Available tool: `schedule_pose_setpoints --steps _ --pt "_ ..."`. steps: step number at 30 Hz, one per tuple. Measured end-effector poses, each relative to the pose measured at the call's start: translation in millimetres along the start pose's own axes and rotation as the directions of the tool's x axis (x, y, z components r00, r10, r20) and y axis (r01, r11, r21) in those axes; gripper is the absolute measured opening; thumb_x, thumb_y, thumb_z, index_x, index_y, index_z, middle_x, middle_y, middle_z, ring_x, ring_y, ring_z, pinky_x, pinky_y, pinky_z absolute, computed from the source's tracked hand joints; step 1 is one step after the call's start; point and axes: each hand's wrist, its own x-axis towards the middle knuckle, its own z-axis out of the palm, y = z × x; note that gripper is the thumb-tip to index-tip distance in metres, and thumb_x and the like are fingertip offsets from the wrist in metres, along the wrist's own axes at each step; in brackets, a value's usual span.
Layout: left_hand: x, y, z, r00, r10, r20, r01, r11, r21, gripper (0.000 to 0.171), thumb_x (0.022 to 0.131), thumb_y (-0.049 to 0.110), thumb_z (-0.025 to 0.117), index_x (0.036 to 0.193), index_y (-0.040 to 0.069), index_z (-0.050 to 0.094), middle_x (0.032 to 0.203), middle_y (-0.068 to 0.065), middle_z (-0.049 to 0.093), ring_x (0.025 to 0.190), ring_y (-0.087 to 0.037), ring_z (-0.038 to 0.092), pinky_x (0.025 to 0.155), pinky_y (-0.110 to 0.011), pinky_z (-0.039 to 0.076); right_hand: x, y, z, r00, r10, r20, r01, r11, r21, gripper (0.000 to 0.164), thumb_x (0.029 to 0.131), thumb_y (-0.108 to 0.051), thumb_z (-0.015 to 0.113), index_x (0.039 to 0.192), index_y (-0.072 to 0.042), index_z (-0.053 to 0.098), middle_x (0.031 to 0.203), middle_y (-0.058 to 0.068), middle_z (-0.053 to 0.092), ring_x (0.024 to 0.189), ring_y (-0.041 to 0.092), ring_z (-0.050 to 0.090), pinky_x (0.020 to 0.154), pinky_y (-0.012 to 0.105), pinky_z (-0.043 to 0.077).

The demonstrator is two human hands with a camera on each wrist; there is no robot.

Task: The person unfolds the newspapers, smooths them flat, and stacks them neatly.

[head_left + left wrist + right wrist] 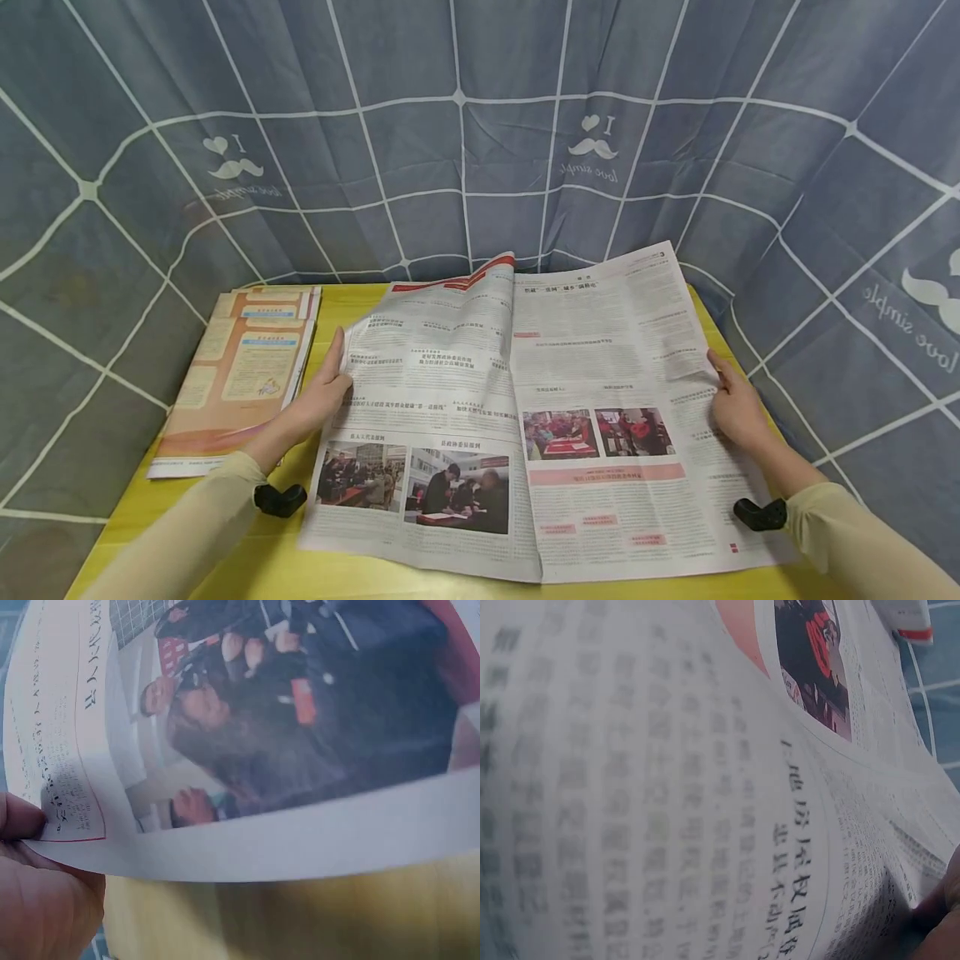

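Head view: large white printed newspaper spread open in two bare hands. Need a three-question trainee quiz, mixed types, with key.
1. Short answer: which hand holds the edge of the white printed newspaper nearer the stack of orange-and-white printed papers?
2. True or false: the stack lies on top of the newspaper.
3. Multiple choice: what pattern shows on the grey-blue fabric curtain behind the yellow table?
A) Red dots
B) White grid lines
C) Green leaves

Key:
1. The left hand.
2. False; it lies on the table, to the left of the newspaper.
3. B.
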Motion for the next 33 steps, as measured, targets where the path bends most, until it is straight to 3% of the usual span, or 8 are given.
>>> schedule_pose_setpoints --steps 5,12,15,25,33 --pt "-1.5 -13.6 -13.1 0.999 -0.047 -0.004 0.047 0.999 0.023 0.079 0.107 0.003 0.029 0.159 0.027 -0.025 0.165 -0.001 -0.03 0.151 -0.025 -0.024 0.12 -0.058 -0.007 -2.1 7.8 -8.2 1.0 0.024 -0.017 -0.025 1.0 -0.019 0.069 0.095 0.007 0.023 0.163 0.0 0.017 0.15 0.043 0.031 0.129 0.058 0.042 0.092 0.061 0.037" --pt "-0.9 -26.3 -22.2 0.994 -0.108 -0.007 0.108 0.994 -0.013 0.079 0.104 -0.002 0.029 0.16 0.015 -0.024 0.165 -0.007 -0.029 0.151 -0.031 -0.024 0.12 -0.058 -0.007 -4.8 20.5 -14.3 0.999 0.031 -0.038 -0.034 0.996 -0.08 0.07 0.092 0.008 0.025 0.161 0.004 0.018 0.14 0.046 0.042 0.108 0.048 0.053 0.077 0.038 0.038" --pt "-0.6 -28.9 -23.2 0.993 -0.118 -0.003 0.118 0.993 -0.031 0.08 0.102 -0.004 0.029 0.159 0.012 -0.025 0.165 -0.009 -0.03 0.151 -0.032 -0.023 0.12 -0.057 -0.006 -4.5 22.9 -14.9 0.999 0.038 -0.025 -0.04 0.996 -0.081 0.07 0.092 0.009 0.026 0.161 0.005 0.016 0.138 0.046 0.042 0.106 0.048 0.054 0.074 0.037 0.039" --pt "-5.7 -32.6 -24.0 0.988 -0.154 -0.005 0.154 0.988 0.023 0.079 0.099 -0.007 0.028 0.158 0.004 -0.023 0.165 -0.017 -0.027 0.151 -0.036 -0.023 0.12 -0.056 -0.008 0.0 22.4 -13.7 1.0 0.03 0.007 -0.028 0.982 -0.189 0.062 0.099 0.003 0.028 0.16 0.006 0.019 0.148 0.044 0.033 0.097 0.046 0.05 0.072 0.049 0.041" --pt "-8.2 -22.8 -25.6 0.99 -0.137 -0.023 0.139 0.974 0.178 0.083 0.098 -0.005 0.037 0.158 -0.001 -0.019 0.165 -0.027 -0.02 0.151 -0.044 -0.017 0.119 -0.061 -0.004 4.7 20.6 -13.4 0.999 -0.008 0.038 0.02 0.949 -0.315 0.059 0.094 0.008 0.038 0.152 0.014 0.033 0.139 0.044 0.043 0.114 0.057 0.049 0.079 0.058 0.04"
